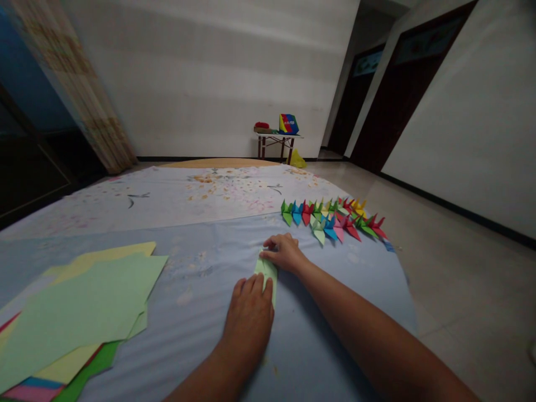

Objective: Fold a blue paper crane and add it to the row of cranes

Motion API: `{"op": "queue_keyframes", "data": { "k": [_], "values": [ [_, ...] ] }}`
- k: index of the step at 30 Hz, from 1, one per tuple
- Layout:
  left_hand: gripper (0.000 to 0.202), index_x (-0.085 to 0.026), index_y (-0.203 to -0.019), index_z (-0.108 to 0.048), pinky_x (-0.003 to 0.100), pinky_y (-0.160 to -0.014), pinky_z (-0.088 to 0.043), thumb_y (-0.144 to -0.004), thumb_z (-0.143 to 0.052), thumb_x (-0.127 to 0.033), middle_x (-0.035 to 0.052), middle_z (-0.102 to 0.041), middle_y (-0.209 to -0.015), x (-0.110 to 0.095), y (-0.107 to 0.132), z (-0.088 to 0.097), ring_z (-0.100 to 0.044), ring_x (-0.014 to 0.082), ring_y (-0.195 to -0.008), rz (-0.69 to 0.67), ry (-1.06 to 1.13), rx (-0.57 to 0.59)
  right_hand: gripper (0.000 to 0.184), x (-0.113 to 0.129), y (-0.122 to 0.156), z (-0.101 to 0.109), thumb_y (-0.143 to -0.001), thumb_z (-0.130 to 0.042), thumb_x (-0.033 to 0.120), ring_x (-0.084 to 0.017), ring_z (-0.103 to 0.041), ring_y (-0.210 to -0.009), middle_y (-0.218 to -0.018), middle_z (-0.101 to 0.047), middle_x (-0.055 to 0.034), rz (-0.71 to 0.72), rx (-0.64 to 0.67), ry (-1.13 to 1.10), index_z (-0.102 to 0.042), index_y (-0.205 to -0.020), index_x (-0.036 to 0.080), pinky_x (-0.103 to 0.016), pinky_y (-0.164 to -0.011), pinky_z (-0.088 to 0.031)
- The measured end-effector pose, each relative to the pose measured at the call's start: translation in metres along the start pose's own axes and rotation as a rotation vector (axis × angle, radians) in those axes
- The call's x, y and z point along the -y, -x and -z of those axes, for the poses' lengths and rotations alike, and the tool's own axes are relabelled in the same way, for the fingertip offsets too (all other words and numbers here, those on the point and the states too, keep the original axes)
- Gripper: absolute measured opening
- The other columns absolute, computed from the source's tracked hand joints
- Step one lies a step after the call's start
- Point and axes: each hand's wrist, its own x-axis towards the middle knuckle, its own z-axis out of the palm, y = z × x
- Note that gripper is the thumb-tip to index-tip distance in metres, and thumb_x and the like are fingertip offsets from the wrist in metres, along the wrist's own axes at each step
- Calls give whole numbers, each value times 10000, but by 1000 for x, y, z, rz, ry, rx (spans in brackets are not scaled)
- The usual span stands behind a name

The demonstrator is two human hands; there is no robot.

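A narrow folded strip of light green paper lies on the blue part of the tablecloth in front of me. My left hand rests over its near part, fingers together and pressing it to the cloth. At the far end, my right hand has its thumb and curled fingers closed on the paper's tip. The near end of the strip is partly hidden under my left hand.
Several folded paper cranes in mixed colours stand in rows at the right. Loose coloured paper sheets are stacked at the left. The round table's edge curves past my right arm. A small table stands against the far wall.
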Motion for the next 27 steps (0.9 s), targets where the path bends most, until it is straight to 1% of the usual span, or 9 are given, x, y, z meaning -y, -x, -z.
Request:
{"op": "queue_keyframes", "data": {
  "k": [2, 5, 8, 11, 18, 23, 27],
  "values": [
    [436, -148, -1262, -509, 441, -1034, -299, -834, -426, -130, 127, -535, -1286, 0, 0, 1, -460, 255, -1194, -2, 5, 6, 233, -2, 4, 6, -716, -681, 415, -197, -476, -931, -860, -653, -7, 8, 6, -28, -674, -867, 239, -331, -813, -283],
    [439, -144, -1264, -505, 430, -1035, -299, -833, -423, -127, 127, -531, -1288, 1, -1, -2, -458, 251, -1193, -5, 10, 2, 186, -5, 10, 12, -721, -675, 401, -193, -481, -935, -863, -655, -3, 39, 50, -48, -689, -824, 247, -333, -829, -283],
    [439, -145, -1266, -500, 427, -1034, -301, -835, -416, -127, 124, -523, -1294, 2, -2, -4, -454, 247, -1195, -10, 1, -3, 159, -9, 16, 11, -714, -681, 385, -202, -482, -951, -864, -663, 3, 53, 79, -46, -698, -815, 264, -342, -836, -277],
    [440, -141, -1263, -501, 427, -1027, -310, -831, -421, -125, 127, -523, -1292, 1, -2, -3, -458, 249, -1187, -11, -4, 8, 145, -13, 18, 7, -706, -692, 376, -203, -478, -957, -872, -662, 7, 54, 60, -48, -700, -808, 271, -345, -841, -268],
    [440, -155, -1237, -522, 423, -1019, -318, -808, -439, -112, 116, -539, -1273, 1, -2, 0, -473, 242, -1164, -3, -12, 2, 143, -15, 18, 2, -708, -696, 392, -201, -471, -956, -859, -648, 11, 52, 37, -59, -706, -805, 288, -330, -830, -257],
    [437, -158, -1231, -526, 431, -1019, -317, -806, -440, -111, 117, -547, -1259, 1, -2, 1, -478, 247, -1158, 3, -5, 12, 220, -16, 18, 0, -672, -733, 402, -196, -474, -943, -858, -640, 18, 73, 10, -62, -701, -875, 322, -313, -824, -259],
    [429, -160, -1218, -536, 438, -1019, -316, -804, -441, -99, 122, -557, -1242, 0, -3, 1, -476, 246, -1160, 5, 0, 3, 241, -15, 19, 0, -683, -723, 419, -198, -474, -939, -870, -637, 8, 76, 15, -41, -701, -911, 345, -313, -816, -261]
  ]
}}
